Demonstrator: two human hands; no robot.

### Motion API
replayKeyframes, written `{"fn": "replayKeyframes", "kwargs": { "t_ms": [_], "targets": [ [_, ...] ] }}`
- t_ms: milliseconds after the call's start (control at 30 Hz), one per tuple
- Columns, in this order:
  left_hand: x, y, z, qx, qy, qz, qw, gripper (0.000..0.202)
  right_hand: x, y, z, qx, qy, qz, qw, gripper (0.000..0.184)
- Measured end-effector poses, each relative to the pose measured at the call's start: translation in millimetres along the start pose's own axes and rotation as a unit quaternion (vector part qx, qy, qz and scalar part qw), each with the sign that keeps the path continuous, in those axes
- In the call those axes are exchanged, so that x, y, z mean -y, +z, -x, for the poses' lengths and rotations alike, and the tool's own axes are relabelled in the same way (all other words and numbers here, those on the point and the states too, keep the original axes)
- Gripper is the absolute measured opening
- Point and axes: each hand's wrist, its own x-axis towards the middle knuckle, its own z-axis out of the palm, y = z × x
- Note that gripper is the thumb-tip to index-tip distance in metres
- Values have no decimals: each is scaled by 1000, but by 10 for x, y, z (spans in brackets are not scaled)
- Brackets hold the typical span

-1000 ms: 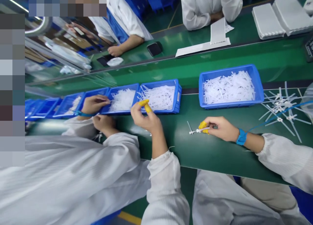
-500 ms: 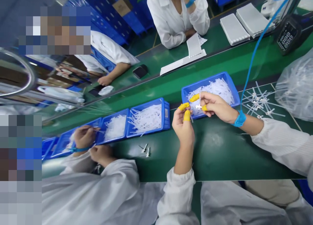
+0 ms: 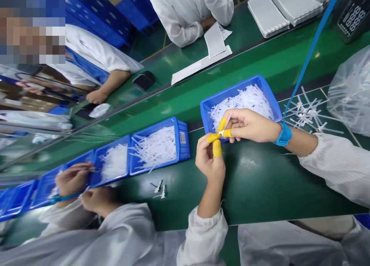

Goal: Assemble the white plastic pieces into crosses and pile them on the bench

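My right hand point(image 3: 254, 125), with yellow finger cots on thumb and forefinger, pinches a small white plastic connector point(image 3: 221, 133). A thin clear tube piece point(image 3: 228, 121) rises between those fingers. Close against it, my left hand point(image 3: 211, 158) is curled, its yellow-covered forefinger reaching the connector and its thumb just below. Whatever lies between the left fingertips is hidden. Behind both hands stands a blue bin point(image 3: 206, 114) full of short white tube pieces point(image 3: 248, 100). Right of it, several connectors with tubes point(image 3: 305, 112) lie in a loose pile.
A co-worker's hands point(image 3: 95, 198) work at the left beside blue bins point(image 3: 183, 139) of tubes. Small white-and-green parts point(image 3: 163, 191) lie on the green table point(image 3: 260, 189). A blue cord point(image 3: 306, 62) runs from my right wristband. A clear plastic bag point(image 3: 352, 92) stands at right.
My hands have come together, the left fingertips now meeting the connector in my right hand. The view has shifted, so the bins sit further left.
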Motion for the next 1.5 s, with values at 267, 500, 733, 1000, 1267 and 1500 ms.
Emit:
{"fn": "replayKeyframes", "kwargs": {
  "t_ms": [267,500,733,1000,1267,1500],
  "targets": [
    [-113,52,-32,-23,-27,57,998,17,6,-1,-9,9,3,-29,1000,25],
    [-112,16,-47,15,-50,48,998,38,15,6,10,21,5,-24,999,20],
    [-52,-54,-30,27,-16,-20,999,17,-8,-8,8,-5,32,-39,999,24],
    [-7,-10,-36,-2,-13,24,1000,24,17,-23,12,19,38,-51,998,24],
    [-17,25,-38,-17,-28,46,998,42,19,-8,7,26,22,-26,999,18],
    [-43,35,-44,-25,-54,68,996,41,-23,14,8,13,-7,21,1000,15]
  ]
}}
